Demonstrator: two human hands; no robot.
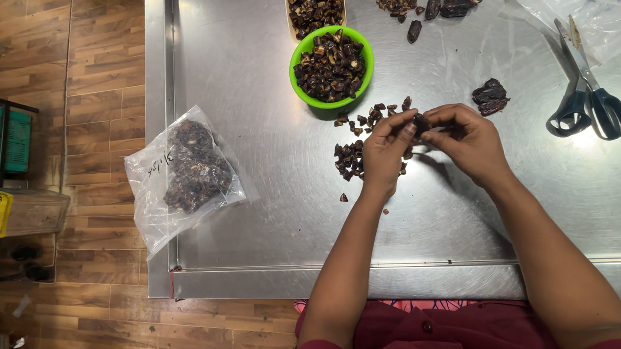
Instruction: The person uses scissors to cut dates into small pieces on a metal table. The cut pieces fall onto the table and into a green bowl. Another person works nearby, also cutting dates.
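1. Date piece (pixel 420 124), dark and small, sits pinched between our two hands above the steel table (pixel 270 222), just past the middle of the view; it is too hidden by fingertips for us to tell its long axis or which way it points.
2. At the far left, on the table's edge, we see a clear plastic bag (pixel 185 175) of dark fruit, lying flat and well apart from our hands.
3. Our left hand (pixel 386 152) is closed to a narrow pinch, thumb and forefinger tips meeting on the left side of the date piece, the other fingers curled under.
4. Just beyond that hand we see a scatter of chopped bits (pixel 356 138) on the steel, and farther back a green bowl (pixel 302 86) filled with the same dark pieces.
5. Our right hand (pixel 470 140) is likewise nearly closed, its fingertips gripping the right side of the date piece.
6. Near that hand, a little beyond it, lies a small dark clump of dates (pixel 490 96).
7. At the far right we see black-handled scissors (pixel 588 93), lying shut with blades pointing away from us.
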